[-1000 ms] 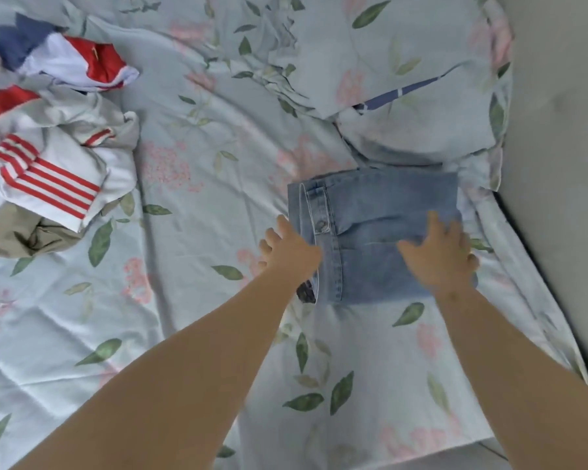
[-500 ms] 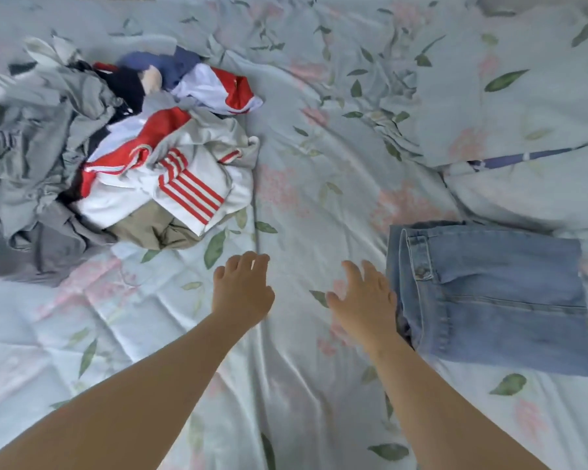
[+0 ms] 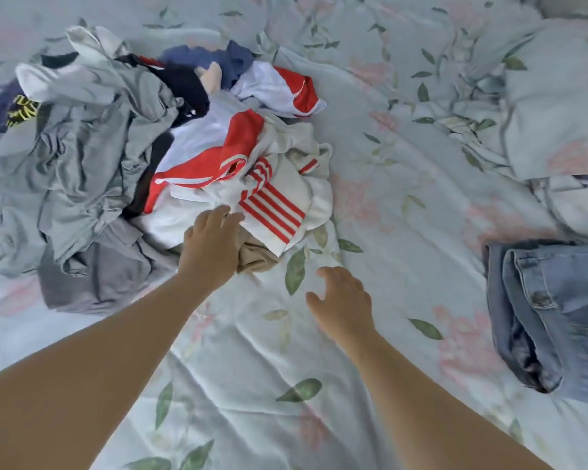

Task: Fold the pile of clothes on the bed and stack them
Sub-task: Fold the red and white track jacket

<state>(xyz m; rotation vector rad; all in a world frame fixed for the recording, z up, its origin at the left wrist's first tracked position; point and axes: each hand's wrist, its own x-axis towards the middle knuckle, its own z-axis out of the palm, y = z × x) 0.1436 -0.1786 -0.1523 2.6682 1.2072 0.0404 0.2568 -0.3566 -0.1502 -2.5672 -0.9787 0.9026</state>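
My left hand (image 3: 211, 242), fingers straight, touches the clothes pile (image 3: 92, 154) ahead; my right hand (image 3: 343, 305) hovers open, folded jeans (image 3: 557, 317) well to its right. Best to lift one garment free.

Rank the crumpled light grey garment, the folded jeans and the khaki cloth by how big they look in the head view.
1. Light grey garment.
2. Folded jeans, though the frame edge cuts them off.
3. Khaki cloth, only a small part showing.
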